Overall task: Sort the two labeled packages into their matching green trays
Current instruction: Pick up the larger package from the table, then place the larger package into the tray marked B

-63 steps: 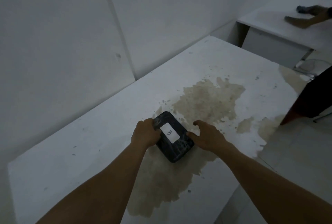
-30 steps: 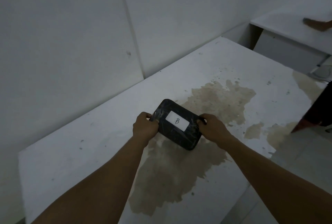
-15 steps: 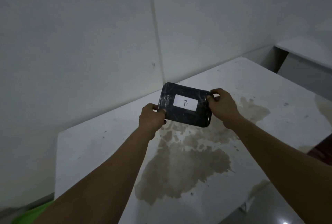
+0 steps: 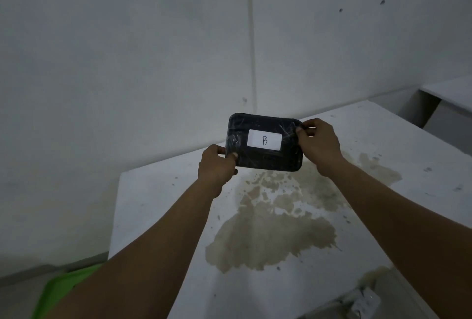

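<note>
A black wrapped package (image 4: 265,157) with a white label reading "B" is held up in the air above the white table (image 4: 158,206), its labelled face toward me. My left hand (image 4: 217,168) pinches its lower left corner. My right hand (image 4: 319,143) grips its upper right edge. A corner of a green tray (image 4: 63,288) shows at the bottom left, below the table's end and partly behind my left forearm. No second package is in view.
A large brownish stain (image 4: 275,231) covers the table's middle. A bare white wall stands close behind the table. Another white table (image 4: 449,91) sits at the far right. A small pale object (image 4: 362,300) lies at the table's near edge.
Both hands have lifted the package off the table and turned it level, label facing me. The view has swung left, bringing the green tray corner into sight.
</note>
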